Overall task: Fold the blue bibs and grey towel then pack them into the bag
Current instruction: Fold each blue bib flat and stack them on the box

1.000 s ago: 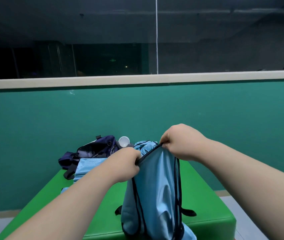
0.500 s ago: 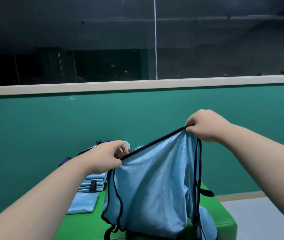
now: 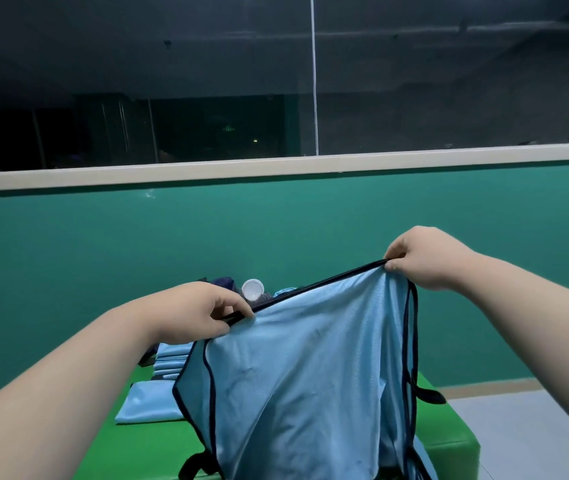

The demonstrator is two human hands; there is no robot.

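Observation:
A light blue bib (image 3: 304,368) with dark trim hangs spread out above the green bench (image 3: 449,445). My left hand (image 3: 200,313) pinches its top edge at the left corner. My right hand (image 3: 421,258) pinches the same edge higher up at the right corner. Behind my left hand lies a stack of folded blue bibs (image 3: 170,362), with one more folded bib (image 3: 151,401) flat on the bench in front of it. The dark blue bag (image 3: 222,283) shows only as a sliver behind my left hand. A bit of grey towel (image 3: 265,296) peeks out beside it.
A white bottle cap (image 3: 252,289) stands up behind the bib's top edge. A teal wall (image 3: 276,230) with a pale ledge runs behind the bench. Grey floor (image 3: 518,438) lies to the right of the bench.
My hands have drawn apart and lifted, the right one rising up and right, so the bunched bib is now stretched wide and held up by its top edge.

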